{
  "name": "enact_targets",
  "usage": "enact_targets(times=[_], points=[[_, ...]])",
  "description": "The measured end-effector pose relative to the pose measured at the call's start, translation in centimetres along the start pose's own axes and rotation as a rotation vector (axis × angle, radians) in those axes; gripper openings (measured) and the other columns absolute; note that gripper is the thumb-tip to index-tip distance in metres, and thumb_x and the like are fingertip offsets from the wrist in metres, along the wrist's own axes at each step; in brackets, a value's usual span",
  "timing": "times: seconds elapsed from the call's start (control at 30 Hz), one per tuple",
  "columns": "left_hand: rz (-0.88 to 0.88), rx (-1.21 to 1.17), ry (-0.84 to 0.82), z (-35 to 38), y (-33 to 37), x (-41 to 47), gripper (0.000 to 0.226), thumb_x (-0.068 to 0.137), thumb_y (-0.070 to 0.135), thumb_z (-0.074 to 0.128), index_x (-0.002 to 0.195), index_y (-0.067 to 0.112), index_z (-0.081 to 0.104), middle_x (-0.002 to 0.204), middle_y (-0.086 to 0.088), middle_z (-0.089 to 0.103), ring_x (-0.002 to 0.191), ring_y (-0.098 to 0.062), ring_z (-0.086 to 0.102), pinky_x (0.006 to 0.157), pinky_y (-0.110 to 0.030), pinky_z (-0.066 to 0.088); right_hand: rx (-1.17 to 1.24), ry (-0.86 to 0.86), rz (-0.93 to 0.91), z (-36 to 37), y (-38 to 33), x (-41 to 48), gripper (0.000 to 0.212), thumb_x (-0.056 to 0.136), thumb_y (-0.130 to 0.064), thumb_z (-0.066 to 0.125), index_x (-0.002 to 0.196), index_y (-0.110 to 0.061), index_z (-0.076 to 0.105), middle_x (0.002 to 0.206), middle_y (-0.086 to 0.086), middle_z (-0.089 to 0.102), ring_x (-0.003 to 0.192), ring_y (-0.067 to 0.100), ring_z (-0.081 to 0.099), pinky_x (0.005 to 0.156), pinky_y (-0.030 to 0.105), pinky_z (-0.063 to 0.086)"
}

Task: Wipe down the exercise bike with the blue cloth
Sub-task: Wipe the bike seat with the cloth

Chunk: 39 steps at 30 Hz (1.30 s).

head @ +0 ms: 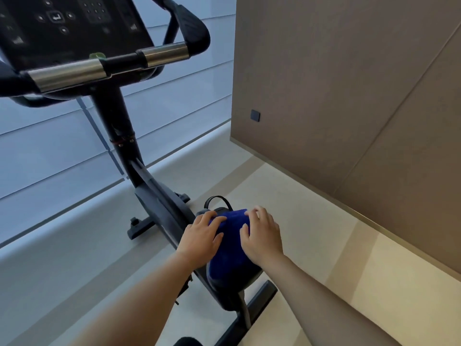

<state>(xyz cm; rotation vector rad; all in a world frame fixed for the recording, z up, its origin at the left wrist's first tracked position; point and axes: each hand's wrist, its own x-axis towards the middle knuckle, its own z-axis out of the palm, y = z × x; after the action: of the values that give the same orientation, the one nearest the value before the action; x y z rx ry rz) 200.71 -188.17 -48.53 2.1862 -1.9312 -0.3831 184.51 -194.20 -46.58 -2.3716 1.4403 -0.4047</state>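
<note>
Both forearms reach down, left hand (203, 234) and right hand (262, 232) pressing spread fingers flat on the blue cloth (230, 248) draped over the exercise bike (149, 188). Uneven pressure could slide the cloth off that curved housing.

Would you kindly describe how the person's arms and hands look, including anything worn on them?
Both forearms are bare, with no sleeves in view. The left hand and right hand wear no gloves, and no rings, watch or bracelets are visible.
</note>
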Motion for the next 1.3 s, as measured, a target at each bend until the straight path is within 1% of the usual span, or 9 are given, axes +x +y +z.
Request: enact_targets(times=[0.27,0.37,0.53,0.63,0.77,0.97,1.07,1.13,1.3], points=[[0.148,0.064,-0.048,-0.7,-2.7,2.3,0.053,0.088,0.053,0.039,0.136,0.030,0.036,0.140,0.007,0.038,0.127,-0.015,0.036,0.099,-0.036,0.038,-0.024,-0.163,0.156,3.8,-2.8,1.6,0.045,0.097,-0.038,0.025,0.139,-0.020,0.029,0.152,0.005,0.024,0.141,0.023,0.016,0.111,0.057,0.016],[0.213,0.049,-0.105,-0.7,-4.0,3.7,0.058,0.087,0.057,0.037,0.137,0.029,0.035,0.140,0.007,0.037,0.128,-0.014,0.034,0.102,-0.036,0.035,-0.145,-0.152,0.219,5.5,-2.8,1.6,0.054,0.095,-0.048,0.017,0.142,-0.024,0.022,0.154,0.005,0.020,0.142,0.027,0.009,0.108,0.064,0.007],[0.411,0.060,-0.207,-1.1,-6.9,5.7,0.055,0.090,0.055,0.029,0.139,0.029,0.032,0.142,0.008,0.036,0.131,-0.012,0.031,0.106,-0.034,0.030,-0.333,-0.109,0.390,7.3,-4.3,2.1,0.077,0.078,-0.066,-0.010,0.142,-0.034,0.022,0.156,0.011,0.015,0.140,0.043,0.000,0.097,0.074,-0.007],[0.533,0.068,-0.222,-2.2,-7.5,8.1,0.051,0.094,0.049,0.028,0.140,0.027,0.032,0.143,0.007,0.036,0.132,-0.013,0.030,0.108,-0.034,0.028,-0.348,-0.081,0.491,7.6,-4.7,2.6,0.073,0.080,-0.067,-0.004,0.139,-0.037,0.026,0.155,0.012,0.018,0.139,0.044,0.007,0.099,0.073,-0.002],[0.692,0.072,-0.288,-2.5,-6.6,10.1,0.048,0.096,0.041,0.032,0.141,0.026,0.028,0.145,0.005,0.035,0.134,-0.015,0.029,0.109,-0.035,0.028,-0.337,-0.041,0.602,7.4,-5.6,1.4,0.059,0.085,-0.062,0.019,0.134,-0.033,0.034,0.150,0.009,0.029,0.133,0.039,0.028,0.103,0.067,0.015],[0.976,0.086,-0.404,-0.2,-4.1,9.0,0.051,0.099,0.032,0.028,0.147,0.023,0.015,0.153,0.003,0.024,0.137,-0.016,0.026,0.111,-0.033,0.025,-0.305,0.240,0.830,8.4,-8.5,-2.8,0.051,0.074,-0.048,0.055,0.118,-0.024,0.053,0.134,0.012,0.051,0.114,0.037,0.052,0.089,0.061,0.042],[1.025,0.145,-0.416,0.8,-3.9,8.4,0.054,0.100,0.027,0.025,0.148,0.018,0.003,0.157,0.000,0.010,0.141,-0.015,0.019,0.113,-0.030,0.021,-0.321,0.268,0.893,9.0,-8.9,-3.2,0.052,0.073,-0.045,0.059,0.120,-0.023,0.052,0.134,0.012,0.051,0.112,0.036,0.053,0.089,0.060,0.043],[1.013,0.178,-0.425,1.1,-3.9,8.5,0.062,0.098,0.025,0.031,0.147,0.015,-0.005,0.157,-0.001,0.004,0.142,-0.015,0.015,0.114,-0.028,0.021,-0.339,0.248,0.904,9.0,-8.7,-2.6,0.054,0.075,-0.043,0.062,0.124,-0.023,0.052,0.136,0.013,0.050,0.115,0.036,0.052,0.089,0.061,0.043],[0.977,0.165,-0.430,1.0,-3.6,8.8,0.070,0.096,0.023,0.038,0.146,0.017,-0.009,0.157,0.002,0.002,0.142,-0.013,0.013,0.113,-0.029,0.021,-0.359,0.275,0.903,9.1,-7.9,-2.0,0.052,0.081,-0.043,0.058,0.129,-0.023,0.049,0.139,0.014,0.047,0.119,0.038,0.050,0.090,0.060,0.044]])
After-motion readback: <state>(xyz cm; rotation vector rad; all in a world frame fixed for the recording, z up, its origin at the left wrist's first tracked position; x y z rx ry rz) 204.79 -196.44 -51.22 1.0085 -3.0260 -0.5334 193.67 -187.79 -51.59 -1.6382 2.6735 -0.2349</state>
